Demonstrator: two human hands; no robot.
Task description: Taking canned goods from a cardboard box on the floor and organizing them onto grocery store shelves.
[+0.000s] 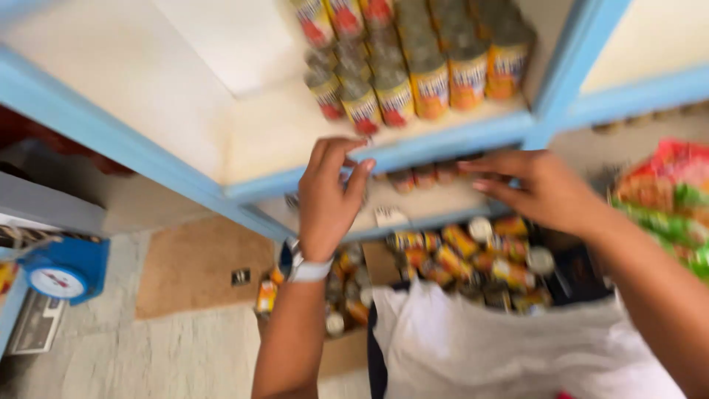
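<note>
At the blue shelf edge (443,144), bare board is left beside the rows of cans (413,66). The left hand (329,196) and right hand (543,188) are held open, fingers spread, just below those cans; nothing is gripped.

A pale cream shelving unit with light-blue painted edges (148,159) fills the upper view — bright, even light falls on its boards. Below and left of the hands lies a grey stone-tiled floor (111,355) with a tan rectangular mat (192,266). Far left stands a blue dial weighing scale (63,270).
</note>
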